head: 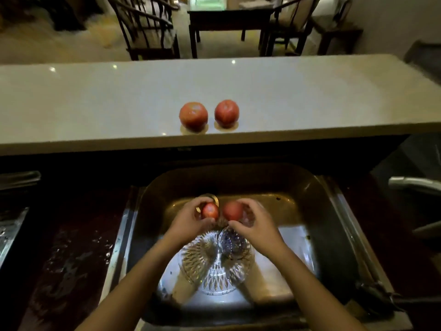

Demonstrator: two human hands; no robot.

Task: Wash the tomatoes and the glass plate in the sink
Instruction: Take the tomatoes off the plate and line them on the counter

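Both of my hands are over the steel sink (307, 187). My left hand (188, 222) grips a small red tomato (210, 210), fingers curled over its top. My right hand (255, 223) grips a larger red tomato (233, 210) beside it. The two tomatoes nearly touch. Below my wrists a cut-glass plate (216, 263) lies flat on the sink floor. Two more red tomatoes, one on the left (193, 115) and one on the right (226, 113), stand side by side on the pale raised counter (95, 103) behind the sink, each in a small wet patch.
Dark wet countertop (71, 254) flanks the sink on the left. A dark tap or handle (377, 297) sits at the sink's near right corner. A pale object (415, 185) lies at the right edge. Chairs (148, 27) and a dark table (229, 17) stand beyond the counter.
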